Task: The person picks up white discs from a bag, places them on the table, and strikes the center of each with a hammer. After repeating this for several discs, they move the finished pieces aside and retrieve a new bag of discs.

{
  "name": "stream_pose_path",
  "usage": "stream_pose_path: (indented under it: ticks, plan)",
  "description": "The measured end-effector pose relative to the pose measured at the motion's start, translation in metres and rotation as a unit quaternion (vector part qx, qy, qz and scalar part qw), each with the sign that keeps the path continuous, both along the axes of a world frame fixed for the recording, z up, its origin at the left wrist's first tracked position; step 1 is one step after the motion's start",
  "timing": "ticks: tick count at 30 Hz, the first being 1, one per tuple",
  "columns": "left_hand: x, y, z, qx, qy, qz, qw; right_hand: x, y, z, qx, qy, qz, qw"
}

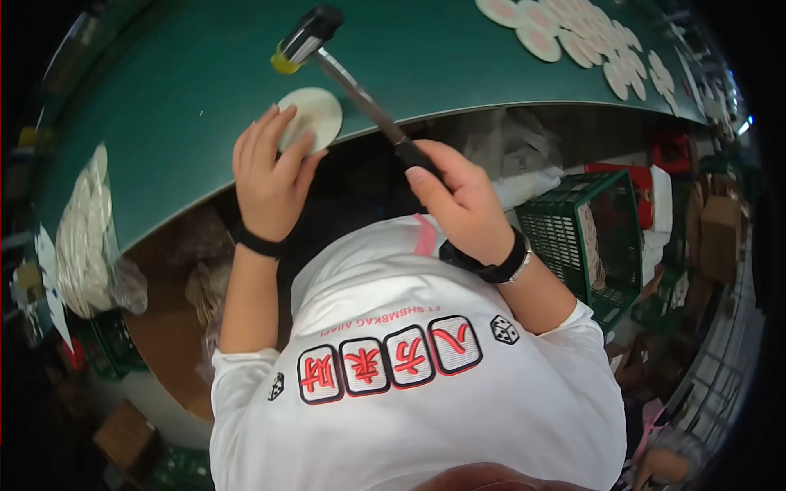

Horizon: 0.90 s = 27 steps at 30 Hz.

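My right hand (458, 192) grips the black handle of a mallet (360, 94). Its metal shaft slants up to the left, and the black head with a yellow face hangs above the table, just beyond a white round disc (321, 114). That disc lies flat near the table's front edge. My left hand (274, 164) rests over the disc's left side with its fingers spread, the fingertips on or just above it. The fingers hide part of the disc's left and lower rim.
The green table (188, 123) curves across the front. Several white discs with pinkish centres (573, 33) lie at its far right. A plastic-wrapped stack (86, 237) sits at the left edge. A green crate (565, 237) stands low on the right, beside clear plastic bags (512, 155).
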<state>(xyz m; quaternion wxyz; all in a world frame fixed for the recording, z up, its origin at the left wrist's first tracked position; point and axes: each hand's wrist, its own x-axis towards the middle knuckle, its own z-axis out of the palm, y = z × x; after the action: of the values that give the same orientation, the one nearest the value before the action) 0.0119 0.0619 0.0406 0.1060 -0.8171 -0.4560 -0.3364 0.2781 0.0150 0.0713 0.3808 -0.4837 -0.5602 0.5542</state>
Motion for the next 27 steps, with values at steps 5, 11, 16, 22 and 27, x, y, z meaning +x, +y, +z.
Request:
stream_pose_path:
  ticks: [5,11,16,22,27]
  plan:
    - [0.011,-0.003,0.043,0.062,-0.054,0.011,0.997,0.005,0.014,0.022,0.088,0.043,-0.034,0.995]
    - [0.061,-0.03,0.039,-0.361,-0.645,-0.072,0.67,0.007,0.015,0.029,0.06,0.082,-0.074,0.992]
    - [0.08,-0.027,0.04,-0.467,-0.689,-0.074,0.55,0.015,0.017,0.026,-0.05,0.182,-0.106,0.976]
    - [0.086,-0.022,0.031,-0.57,-0.666,-0.084,0.474,0.026,0.018,0.023,-0.05,0.206,-0.142,0.967]
    - [0.104,-0.011,0.028,-0.58,-0.682,-0.102,0.433,0.042,0.023,0.027,-0.042,0.199,-0.15,0.968]
